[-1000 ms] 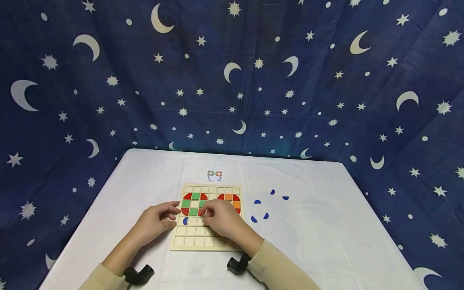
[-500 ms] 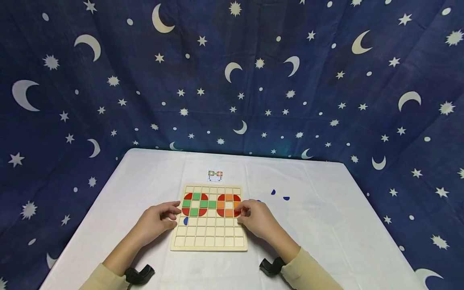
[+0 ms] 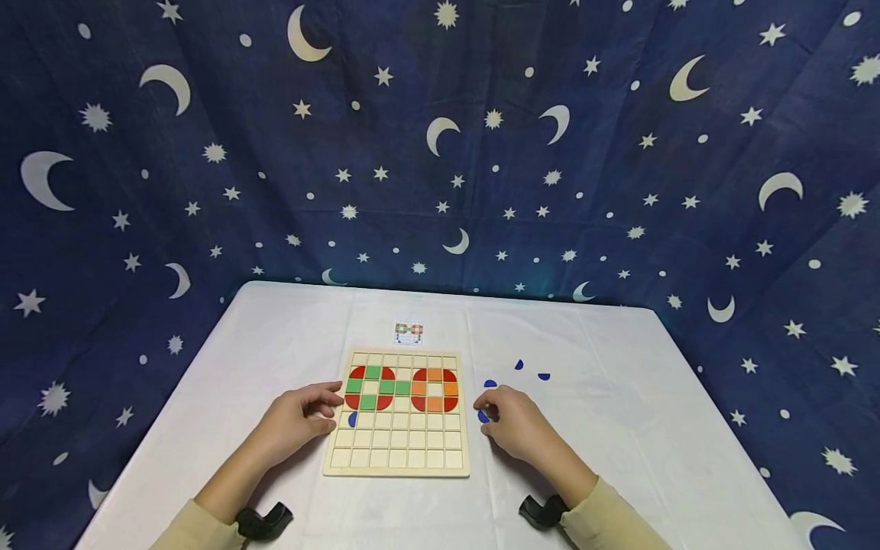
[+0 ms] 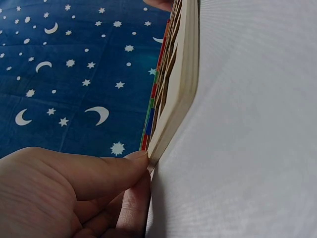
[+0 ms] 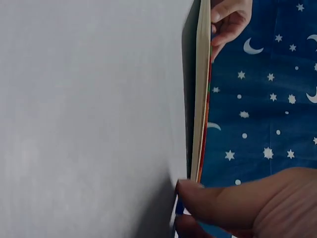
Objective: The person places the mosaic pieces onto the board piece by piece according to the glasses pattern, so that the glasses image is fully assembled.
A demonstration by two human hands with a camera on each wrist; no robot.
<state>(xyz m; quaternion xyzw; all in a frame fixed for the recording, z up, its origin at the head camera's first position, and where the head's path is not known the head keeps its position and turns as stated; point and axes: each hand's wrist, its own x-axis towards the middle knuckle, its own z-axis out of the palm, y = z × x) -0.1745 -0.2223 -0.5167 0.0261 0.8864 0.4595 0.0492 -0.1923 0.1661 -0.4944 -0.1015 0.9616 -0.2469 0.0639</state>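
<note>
In the head view a pale wooden grid board [image 3: 397, 441] lies flat on the table. Red curved pieces [image 3: 450, 402] and green and orange squares [image 3: 402, 388] form two rings joined by green, with one blue half-round piece [image 3: 352, 419] in a cell below. My left hand [image 3: 299, 420] rests against the board's left edge, fingers loosely bent; the left wrist view shows its thumb [image 4: 119, 171] touching the corner. To the right of the board my right hand [image 3: 512, 424] hovers low, thumb and fingertips apart around a blue half-round piece [image 3: 483, 417], also visible between them in the right wrist view.
More blue half-round pieces [image 3: 490, 383] lie beyond the right hand. A small printed pattern card [image 3: 409, 332] lies behind the board. White cloth covers the table [image 3: 591, 428], and a dark blue curtain [image 3: 440, 153] with moons and stars hangs behind.
My right hand has drawn back from the board's middle to the blue pieces on the right, uncovering the green square between the rings. My left hand stays at the edge.
</note>
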